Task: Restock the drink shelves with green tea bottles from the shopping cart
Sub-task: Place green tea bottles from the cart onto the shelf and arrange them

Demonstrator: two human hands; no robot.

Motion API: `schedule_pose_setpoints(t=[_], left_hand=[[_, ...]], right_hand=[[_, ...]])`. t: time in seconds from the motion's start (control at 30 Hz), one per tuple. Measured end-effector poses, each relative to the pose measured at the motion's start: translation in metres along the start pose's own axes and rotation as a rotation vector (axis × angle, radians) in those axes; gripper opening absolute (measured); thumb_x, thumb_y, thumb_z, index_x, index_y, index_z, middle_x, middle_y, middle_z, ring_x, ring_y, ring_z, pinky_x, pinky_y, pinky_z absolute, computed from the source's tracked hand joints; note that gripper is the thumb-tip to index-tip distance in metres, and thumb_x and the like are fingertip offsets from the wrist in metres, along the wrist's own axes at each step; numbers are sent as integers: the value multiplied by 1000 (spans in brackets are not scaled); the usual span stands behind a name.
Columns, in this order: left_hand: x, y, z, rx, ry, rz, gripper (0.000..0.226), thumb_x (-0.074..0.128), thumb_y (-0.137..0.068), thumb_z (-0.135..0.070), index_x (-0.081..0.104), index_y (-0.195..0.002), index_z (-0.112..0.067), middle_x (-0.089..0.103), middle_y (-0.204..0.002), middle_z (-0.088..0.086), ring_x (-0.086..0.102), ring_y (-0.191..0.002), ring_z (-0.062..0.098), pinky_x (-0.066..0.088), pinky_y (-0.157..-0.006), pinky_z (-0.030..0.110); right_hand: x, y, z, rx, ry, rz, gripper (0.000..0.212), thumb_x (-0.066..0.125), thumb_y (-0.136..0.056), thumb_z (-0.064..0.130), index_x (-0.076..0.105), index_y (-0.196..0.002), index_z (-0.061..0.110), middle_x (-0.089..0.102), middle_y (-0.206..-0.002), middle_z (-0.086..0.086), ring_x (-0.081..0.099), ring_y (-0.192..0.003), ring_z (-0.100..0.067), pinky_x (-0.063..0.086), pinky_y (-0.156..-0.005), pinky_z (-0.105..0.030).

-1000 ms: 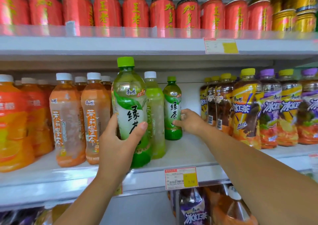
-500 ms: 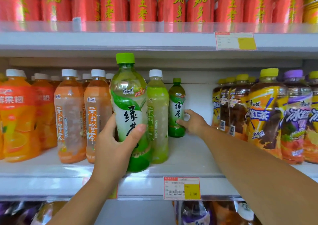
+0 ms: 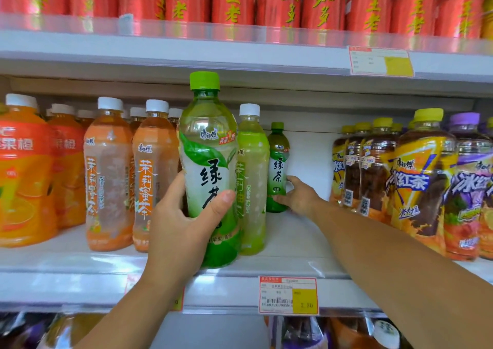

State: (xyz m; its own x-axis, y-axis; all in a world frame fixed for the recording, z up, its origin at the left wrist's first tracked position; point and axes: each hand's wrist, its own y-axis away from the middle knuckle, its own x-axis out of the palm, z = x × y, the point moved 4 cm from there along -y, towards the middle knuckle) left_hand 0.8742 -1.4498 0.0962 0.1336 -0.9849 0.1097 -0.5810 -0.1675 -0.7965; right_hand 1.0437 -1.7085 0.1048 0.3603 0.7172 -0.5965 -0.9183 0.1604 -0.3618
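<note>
My left hand (image 3: 177, 223) grips a green tea bottle (image 3: 209, 145) with a green cap, upright in front of the middle shelf (image 3: 298, 244). Deep on that shelf stands a second green tea bottle (image 3: 278, 159). My right hand (image 3: 300, 195) reaches in and holds its lower part, fingers curled round its right side. A pale green bottle with a white cap (image 3: 252, 177) stands between the two green tea bottles. The shopping cart is out of view.
Orange and peach tea bottles (image 3: 112, 172) fill the shelf's left side, and iced tea bottles with yellow and purple caps (image 3: 421, 177) fill the right. Red cans (image 3: 232, 1) line the upper shelf. A gap lies between the far green tea bottle and the iced teas. A price tag (image 3: 288, 295) hangs on the shelf edge.
My right hand has pushed the second green tea bottle further back on the shelf. My left hand has kept its bottle in about the same place.
</note>
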Motion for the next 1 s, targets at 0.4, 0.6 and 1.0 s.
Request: schedule_pose_setpoints(t=[0.4, 0.6, 1.0], left_hand=[[-2, -1, -7, -44, -53, 13, 19, 55, -86, -48, 61, -99, -36, 69, -92, -24, 65, -85, -2, 54, -69, 22], [11, 9, -36, -140, 144, 138, 15, 69, -88, -31, 66, -100, -23, 73, -93, -2, 70, -90, 18, 58, -82, 45], [-12, -1, -16, 263, -697, 236, 47, 48, -87, -66, 63, -113, -31, 55, -95, -15, 53, -91, 8, 46, -76, 28]], right_hand=[[-60, 145, 65, -135, -85, -206, 30, 60, -92, 26, 58, -120, 14, 63, -99, -1, 61, -88, -15, 46, -75, -16], [-24, 235, 105, -318, -387, 161, 54, 73, -81, 17, 50, -128, 33, 61, -121, 13, 60, -109, -1, 50, -90, -19], [-63, 202, 78, -312, -197, -124, 56, 80, -74, 12, 52, -119, 29, 63, -106, 18, 59, -93, 9, 49, -74, -9]])
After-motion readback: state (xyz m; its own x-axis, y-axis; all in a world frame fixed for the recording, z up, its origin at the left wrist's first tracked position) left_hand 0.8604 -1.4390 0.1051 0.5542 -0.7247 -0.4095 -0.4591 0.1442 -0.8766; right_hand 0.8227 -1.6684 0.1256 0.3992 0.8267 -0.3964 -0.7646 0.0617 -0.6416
